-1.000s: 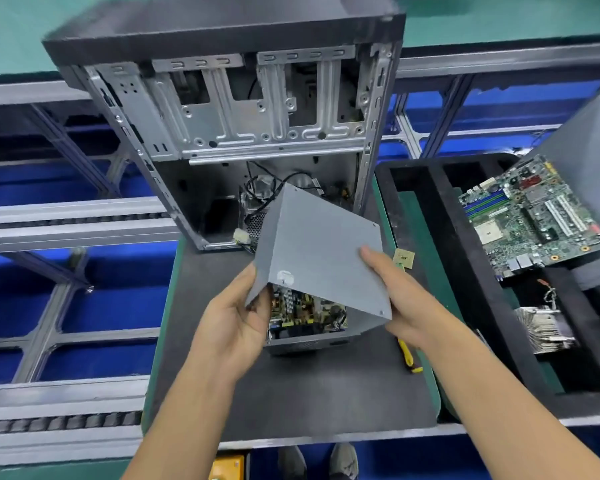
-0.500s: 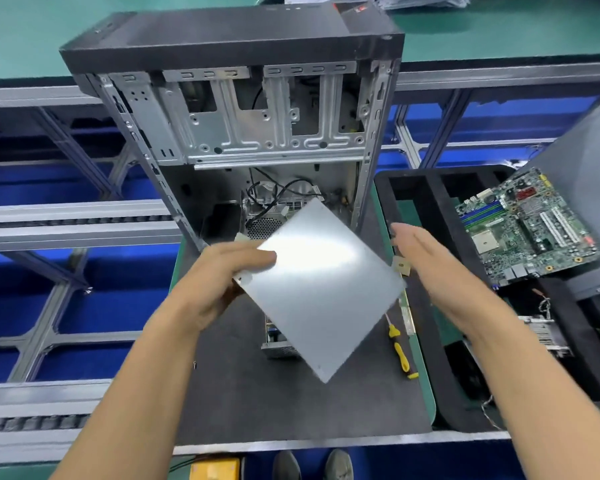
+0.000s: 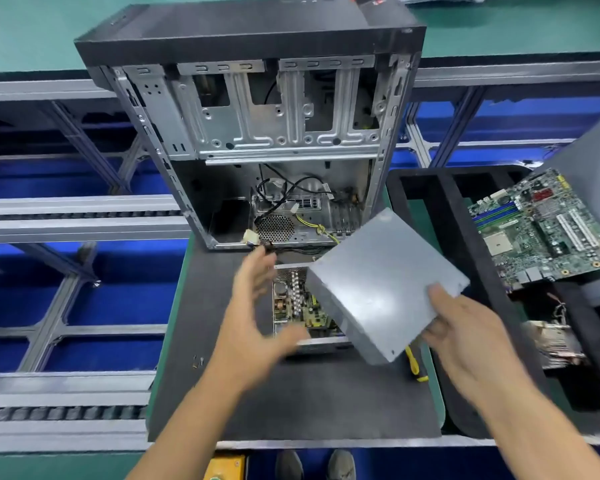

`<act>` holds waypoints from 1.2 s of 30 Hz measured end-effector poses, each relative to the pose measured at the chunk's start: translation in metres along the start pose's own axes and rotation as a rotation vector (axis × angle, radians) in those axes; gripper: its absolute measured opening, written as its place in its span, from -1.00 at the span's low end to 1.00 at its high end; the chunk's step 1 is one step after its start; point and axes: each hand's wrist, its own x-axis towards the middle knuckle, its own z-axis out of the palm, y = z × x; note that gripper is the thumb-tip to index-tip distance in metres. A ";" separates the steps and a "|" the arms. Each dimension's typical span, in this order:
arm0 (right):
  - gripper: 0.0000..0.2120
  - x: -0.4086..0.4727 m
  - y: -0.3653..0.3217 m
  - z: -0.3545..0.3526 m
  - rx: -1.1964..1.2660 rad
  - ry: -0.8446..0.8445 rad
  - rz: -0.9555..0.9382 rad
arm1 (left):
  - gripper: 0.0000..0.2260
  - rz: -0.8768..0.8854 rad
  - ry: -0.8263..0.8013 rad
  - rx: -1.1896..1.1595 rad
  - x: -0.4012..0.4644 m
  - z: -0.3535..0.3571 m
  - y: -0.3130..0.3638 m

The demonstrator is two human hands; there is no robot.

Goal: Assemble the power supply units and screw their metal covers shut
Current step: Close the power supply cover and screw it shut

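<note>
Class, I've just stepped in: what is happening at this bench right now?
A person holds a grey metal cover tilted in the right hand, above and right of an open power supply unit lying on the black mat. The left hand, blurred, hovers open beside the unit. The cover is not yet fitted.

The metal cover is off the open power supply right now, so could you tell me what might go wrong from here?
1. The right hand holds the metal cover by one corner only, tilted in the air; it could slip onto the exposed circuit board.
2. Loose cables trail from the computer case near the power supply's far edge and might get pinched under the cover.
3. The left hand hovers open over the board and may brush components.
</note>
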 end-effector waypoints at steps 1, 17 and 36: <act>-0.82 -0.005 0.012 0.006 0.066 0.039 0.015 | 0.19 0.009 -0.112 0.110 -0.012 0.007 -0.006; -0.86 -0.026 0.051 0.100 0.313 0.097 0.109 | 0.46 -0.096 -0.421 0.268 0.048 -0.027 -0.050; -0.29 -0.012 0.051 0.044 -0.435 0.256 0.020 | -0.80 -0.606 0.102 -0.399 0.029 0.008 -0.053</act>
